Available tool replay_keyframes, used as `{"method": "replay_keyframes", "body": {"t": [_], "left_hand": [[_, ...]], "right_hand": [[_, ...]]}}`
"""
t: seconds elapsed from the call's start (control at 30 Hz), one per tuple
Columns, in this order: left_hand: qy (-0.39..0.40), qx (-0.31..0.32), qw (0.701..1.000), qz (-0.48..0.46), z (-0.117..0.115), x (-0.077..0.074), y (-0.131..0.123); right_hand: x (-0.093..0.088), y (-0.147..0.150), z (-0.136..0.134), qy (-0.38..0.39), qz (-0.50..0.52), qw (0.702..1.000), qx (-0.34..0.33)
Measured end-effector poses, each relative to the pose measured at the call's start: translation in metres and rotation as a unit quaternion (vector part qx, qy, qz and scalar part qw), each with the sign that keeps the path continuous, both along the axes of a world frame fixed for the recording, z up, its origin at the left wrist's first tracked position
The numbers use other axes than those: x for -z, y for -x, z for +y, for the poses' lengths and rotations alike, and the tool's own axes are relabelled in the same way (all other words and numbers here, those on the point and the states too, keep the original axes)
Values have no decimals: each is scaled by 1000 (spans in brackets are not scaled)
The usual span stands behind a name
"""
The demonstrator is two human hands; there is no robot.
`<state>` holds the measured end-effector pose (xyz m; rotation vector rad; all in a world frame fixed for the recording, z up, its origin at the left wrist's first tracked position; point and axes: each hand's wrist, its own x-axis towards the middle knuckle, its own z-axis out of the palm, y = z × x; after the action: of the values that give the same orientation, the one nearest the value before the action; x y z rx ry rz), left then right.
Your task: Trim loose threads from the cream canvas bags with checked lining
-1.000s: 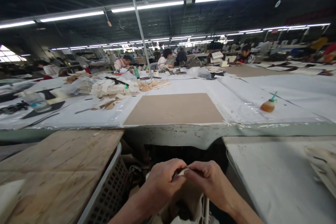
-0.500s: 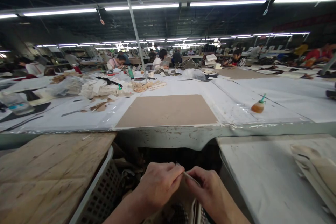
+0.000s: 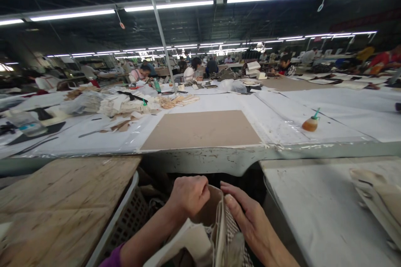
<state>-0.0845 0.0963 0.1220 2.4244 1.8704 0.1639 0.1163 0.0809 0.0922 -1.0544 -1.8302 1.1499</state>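
Observation:
A beige, bag-like fabric piece (image 3: 220,225) stands in front of me, low between the two boards, with layered edges and a brown-and-white checked side (image 3: 231,227). My left hand (image 3: 189,196) is closed in a fist on its far upper edge; the fingertips are hidden. Along the right side lies my right hand (image 3: 246,212), fingers stretched out and thumb apart, touching the layered edge near the top. A pale flap of cloth (image 3: 192,242) folds out toward me below my left wrist. The lower part of the piece is out of view.
A brown sheet (image 3: 202,130) lies on the white table ahead. A bottle of amber liquid (image 3: 310,123) stands right of it; cloth scraps (image 3: 120,104) pile up left. A wooden board (image 3: 62,200) and plastic basket (image 3: 125,217) flank me left, a pale board (image 3: 326,204) right. People work farther back.
My hands have moved apart from their pinch at the edge. The right fingers have straightened along the side. The fabric piece has risen, and more of it shows.

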Motion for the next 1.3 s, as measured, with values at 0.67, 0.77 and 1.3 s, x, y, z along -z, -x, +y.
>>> {"method": "replay_keyframes", "body": {"t": [0.67,0.77,1.3], "left_hand": [[80,-43,994,65,-8,-53,11],[97,-25,992,81,-23,-62,4],[213,91,961,-154,-39,-56,2]], "right_hand": [[-35,-26,-3,17,-20,983,-182],[-40,-48,12,89,-91,961,-246],[43,-25,-49,-361,-302,880,68]]}}
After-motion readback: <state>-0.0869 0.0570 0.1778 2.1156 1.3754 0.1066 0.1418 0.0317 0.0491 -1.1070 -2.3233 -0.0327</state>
